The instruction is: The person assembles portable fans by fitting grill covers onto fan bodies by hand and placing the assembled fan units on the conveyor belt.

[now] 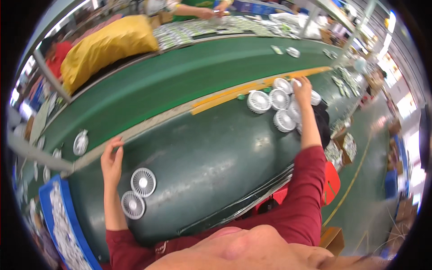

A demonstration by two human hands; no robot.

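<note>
My right hand point(303, 93) reaches to the far right of the green table, its fingers bent round a small white fan point(295, 83) that they partly hide. Beside it stands a cluster of round white mini fans, among them one fan point(259, 101) at the left and another fan point(284, 120) nearer to me. My left hand point(112, 161) is raised near the table's far left edge, fingers apart and holding nothing. Two fan heads with round grilles, the upper fan point(143, 182) and the lower fan point(133, 205), lie just right of my left forearm, touching each other.
Beyond the green table point(202, 157) runs a green conveyor belt point(180, 81) carrying a white fan part point(81, 143). A blue bin point(49, 191) of white parts stands left. A yellow sack point(110, 47) lies across the belt. Another person's hands point(211, 12) work at the far bench.
</note>
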